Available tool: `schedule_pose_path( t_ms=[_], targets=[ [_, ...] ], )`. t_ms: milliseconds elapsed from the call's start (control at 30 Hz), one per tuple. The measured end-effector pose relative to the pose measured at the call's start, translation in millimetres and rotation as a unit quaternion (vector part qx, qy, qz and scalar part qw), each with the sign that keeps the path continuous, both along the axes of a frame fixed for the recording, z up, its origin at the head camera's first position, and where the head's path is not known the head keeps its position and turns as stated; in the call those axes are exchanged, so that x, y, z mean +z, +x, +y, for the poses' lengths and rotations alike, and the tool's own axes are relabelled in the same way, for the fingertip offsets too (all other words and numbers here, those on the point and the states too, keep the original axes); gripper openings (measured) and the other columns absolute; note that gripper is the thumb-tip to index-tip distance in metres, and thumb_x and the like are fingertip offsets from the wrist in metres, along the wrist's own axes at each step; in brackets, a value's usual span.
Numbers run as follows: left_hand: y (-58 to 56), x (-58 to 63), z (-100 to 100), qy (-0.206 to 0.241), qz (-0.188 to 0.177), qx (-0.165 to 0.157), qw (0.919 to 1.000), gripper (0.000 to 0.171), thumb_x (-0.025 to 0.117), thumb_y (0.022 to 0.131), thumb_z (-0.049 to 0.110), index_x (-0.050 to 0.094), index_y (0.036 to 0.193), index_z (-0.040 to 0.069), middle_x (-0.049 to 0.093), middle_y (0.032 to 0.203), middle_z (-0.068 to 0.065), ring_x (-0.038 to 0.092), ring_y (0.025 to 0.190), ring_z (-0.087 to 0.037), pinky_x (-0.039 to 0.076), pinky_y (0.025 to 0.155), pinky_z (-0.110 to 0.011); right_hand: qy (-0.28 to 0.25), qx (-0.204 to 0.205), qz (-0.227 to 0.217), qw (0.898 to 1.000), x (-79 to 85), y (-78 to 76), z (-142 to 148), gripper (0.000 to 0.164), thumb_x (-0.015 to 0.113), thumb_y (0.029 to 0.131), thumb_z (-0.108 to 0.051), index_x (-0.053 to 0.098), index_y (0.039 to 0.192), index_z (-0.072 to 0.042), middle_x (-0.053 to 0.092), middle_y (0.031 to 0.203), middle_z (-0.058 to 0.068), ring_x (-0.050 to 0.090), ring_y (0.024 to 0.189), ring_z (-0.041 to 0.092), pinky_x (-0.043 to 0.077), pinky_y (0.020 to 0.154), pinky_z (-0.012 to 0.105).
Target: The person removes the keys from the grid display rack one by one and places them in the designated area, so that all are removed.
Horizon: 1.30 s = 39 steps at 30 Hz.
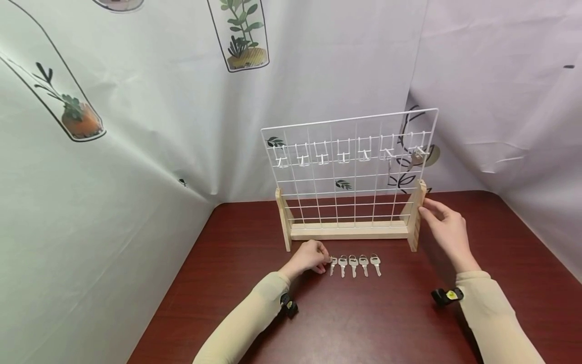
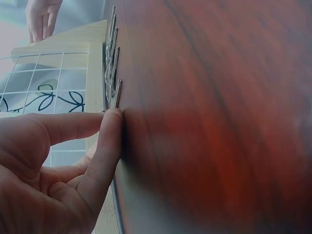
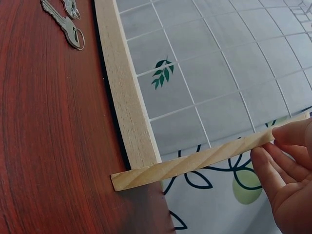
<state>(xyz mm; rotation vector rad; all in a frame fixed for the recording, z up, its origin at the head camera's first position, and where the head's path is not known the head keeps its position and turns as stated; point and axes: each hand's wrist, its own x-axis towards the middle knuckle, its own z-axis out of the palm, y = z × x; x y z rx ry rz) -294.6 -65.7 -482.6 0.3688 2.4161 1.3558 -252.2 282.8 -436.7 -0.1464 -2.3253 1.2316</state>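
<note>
A row of several silver keys (image 1: 353,265), each with a small ring, lies on the table before a white wire grid rack (image 1: 336,182) on a wooden stand. My left hand (image 1: 310,257) is at the row's left end, thumb and index finger pinching the leftmost key (image 1: 334,263) near its ring. The left wrist view shows those fingertips (image 2: 114,116) meeting at the key, close to the tabletop. With thumb and fingers, my right hand (image 1: 447,233) grips the stand's right wooden post (image 3: 195,161) partway up.
White hooks (image 1: 343,157) line the grid's upper part. The stand's wooden base bar (image 1: 350,232) runs behind the keys. Beneath everything is a dark red wooden table (image 1: 354,323). Pale fabric walls (image 1: 182,101) with plant prints rise behind and at the sides.
</note>
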Motion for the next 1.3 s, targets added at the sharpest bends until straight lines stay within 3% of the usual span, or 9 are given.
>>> schedule_pose_path(
  t_ms=[200, 433, 733, 1100, 1300],
  targets=[
    [-1.4, -2.2, 3.0, -0.008, 0.018, -0.006, 0.9998, 0.016, 0.076, 0.087, 0.004, 0.059, 0.088, 0.003, 0.066, 0.071, -0.004, 0.058, 0.047, -0.014, 0.057, 0.046, -0.030, -0.002, 0.000, 0.003, 1.000, -0.1, -0.1, -0.4, 0.046, 0.062, 0.101, -0.035, 0.064, 0.134, -0.003, 0.070, 0.116, 0.023, 0.047, 0.087, -0.023, 0.039, 0.071, 0.006],
    [-3.8, -0.5, 6.5, -0.028, 0.043, -0.017, 0.9985, 0.014, 0.076, 0.087, 0.005, 0.062, 0.087, 0.005, 0.065, 0.071, -0.003, 0.057, 0.050, -0.013, 0.054, 0.045, -0.027, -0.002, 0.002, 0.005, 1.000, -0.1, -0.5, -0.3, 0.046, 0.063, 0.100, -0.035, 0.064, 0.134, -0.003, 0.070, 0.115, 0.024, 0.047, 0.087, -0.023, 0.039, 0.071, 0.006],
    [-4.0, -1.4, 3.1, -0.047, 0.055, -0.032, 0.9969, 0.011, 0.077, 0.082, 0.001, 0.067, 0.079, 0.005, 0.061, 0.064, 0.002, 0.055, 0.050, -0.008, 0.050, 0.045, -0.021, 0.000, 0.002, -0.002, 1.000, 1.4, 0.6, -0.3, 0.047, 0.062, 0.101, -0.037, 0.063, 0.135, -0.004, 0.069, 0.117, 0.023, 0.047, 0.089, -0.022, 0.040, 0.072, 0.006],
    [-1.7, -1.7, -2.3, -0.062, 0.062, -0.030, 0.9957, 0.012, 0.074, 0.084, -0.001, 0.066, 0.079, 0.006, 0.059, 0.064, 0.003, 0.054, 0.050, -0.008, 0.049, 0.045, -0.020, 0.003, 0.002, -0.001, 1.000, 0.3, 0.7, -0.1, 0.048, 0.062, 0.100, -0.037, 0.063, 0.135, -0.004, 0.069, 0.118, 0.023, 0.047, 0.089, -0.021, 0.040, 0.072, 0.007],
    [-1.7, -1.0, -2.9, -0.064, 0.062, -0.032, 0.9955, 0.012, 0.075, 0.085, 0.002, 0.066, 0.080, 0.007, 0.059, 0.063, 0.002, 0.053, 0.048, -0.008, 0.047, 0.044, -0.020, 0.005, -0.002, -0.007, 1.000, 1.1, 1.4, -0.1, 0.049, 0.062, 0.100, -0.038, 0.063, 0.136, -0.004, 0.069, 0.119, 0.022, 0.054, 0.095, -0.012, 0.039, 0.073, 0.007]
  ],
)
